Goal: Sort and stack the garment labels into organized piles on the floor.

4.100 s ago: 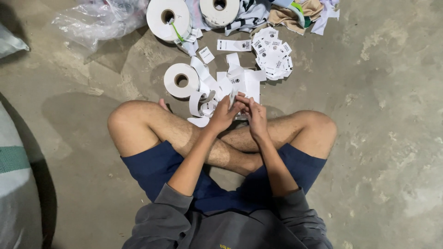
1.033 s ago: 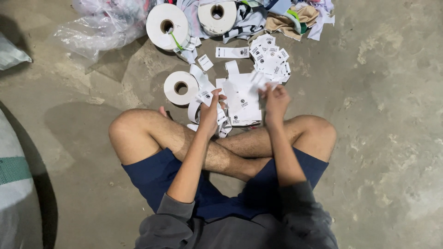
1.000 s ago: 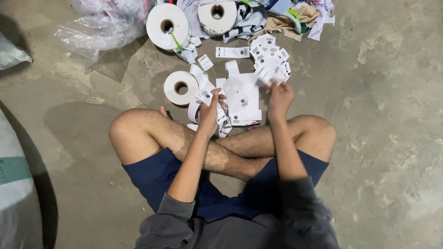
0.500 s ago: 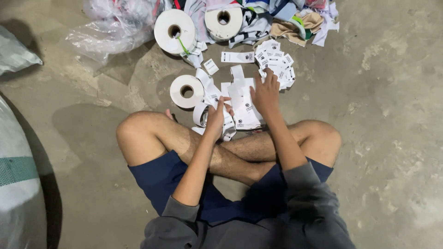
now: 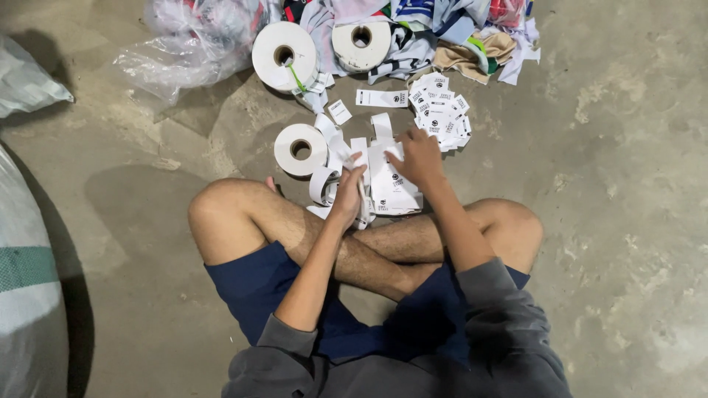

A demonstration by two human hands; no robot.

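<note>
Hands [image 5: 383,173] crowd label pile [image 5: 394,188]; bare floor [image 5: 605,147] rightward.

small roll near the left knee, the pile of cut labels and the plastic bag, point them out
small roll [image 5: 300,149], head view, on its white side face
pile of cut labels [image 5: 440,110], head view, middle of the heap
plastic bag [image 5: 184,51], head view, on its crumpled clear film

Bare concrete floor [image 5: 627,221] with white tape rolls [image 5: 300,149], cut labels [image 5: 440,110], cloth scraps [image 5: 435,37].
</note>
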